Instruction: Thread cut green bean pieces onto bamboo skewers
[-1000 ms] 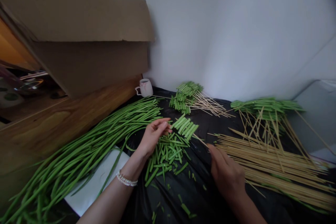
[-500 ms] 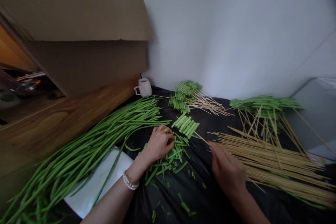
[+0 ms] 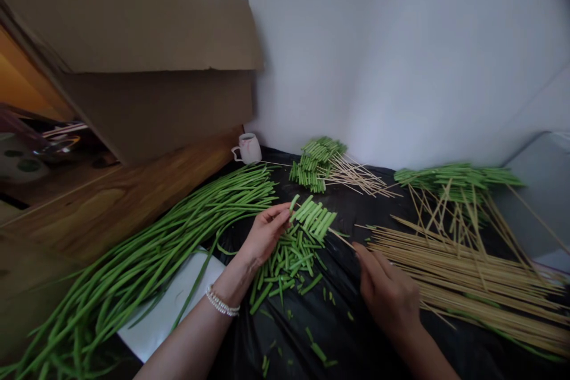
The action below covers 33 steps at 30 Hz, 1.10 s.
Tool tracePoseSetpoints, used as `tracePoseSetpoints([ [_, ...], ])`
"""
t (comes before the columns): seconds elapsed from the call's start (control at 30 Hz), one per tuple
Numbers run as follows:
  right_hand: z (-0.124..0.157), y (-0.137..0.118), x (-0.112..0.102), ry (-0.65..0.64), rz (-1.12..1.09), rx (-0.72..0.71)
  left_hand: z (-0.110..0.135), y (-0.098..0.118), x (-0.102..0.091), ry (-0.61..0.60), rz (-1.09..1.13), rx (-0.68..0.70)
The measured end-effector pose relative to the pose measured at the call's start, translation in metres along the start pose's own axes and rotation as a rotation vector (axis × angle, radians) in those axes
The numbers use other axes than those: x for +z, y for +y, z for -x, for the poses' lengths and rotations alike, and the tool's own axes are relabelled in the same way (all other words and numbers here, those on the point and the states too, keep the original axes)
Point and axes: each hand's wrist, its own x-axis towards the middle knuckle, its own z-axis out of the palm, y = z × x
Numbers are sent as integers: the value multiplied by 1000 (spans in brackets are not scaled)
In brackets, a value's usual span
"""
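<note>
My right hand (image 3: 388, 285) is closed on the lower end of a thin wooden skewer (image 3: 342, 237). Several short green bean pieces (image 3: 317, 218) sit side by side on that skewer. Between the thumb and fingers of my left hand (image 3: 267, 230) is one cut bean piece (image 3: 294, 202), held upright at the skewer's far tip. Whether the tip has entered this piece I cannot tell. Below my left hand lies a loose heap of cut bean pieces (image 3: 285, 270). Long uncut green beans (image 3: 178, 231) spread to its left, partly over a white board (image 3: 171, 297).
Filled skewers (image 3: 323, 154) are stacked at the back, with another pile of them (image 3: 458, 178) at the right. Many bare skewers (image 3: 463, 273) lie beside my right hand. A white mug (image 3: 249, 148) stands by the wall, near a large cardboard box (image 3: 169, 24). Black plastic (image 3: 351, 344) covers the surface.
My left hand has risen from the loose heap with one bean piece and brought it to the skewer's tip. My right hand keeps hold of the skewer, nearly still.
</note>
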Motion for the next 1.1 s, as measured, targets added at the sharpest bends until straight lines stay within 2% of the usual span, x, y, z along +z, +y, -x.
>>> tracePoseSetpoints([
  [0.07, 1, 0, 1, -5, 5, -15, 1, 1, 1, -16, 118, -66],
  [0.17, 1, 1, 1, -7, 6, -22, 3, 3, 3, -30, 170, -99],
  [0.47, -1, -1, -1, 0, 0, -51, 3, 4, 5, 11, 137, -76],
  [0.73, -1, -3, -1, -8, -18, -75, -2, 1, 1, 64, 249, -122],
  [1.1, -1, -4, -2, -23, 0, -82, 1, 3, 6, 117, 181, -94],
])
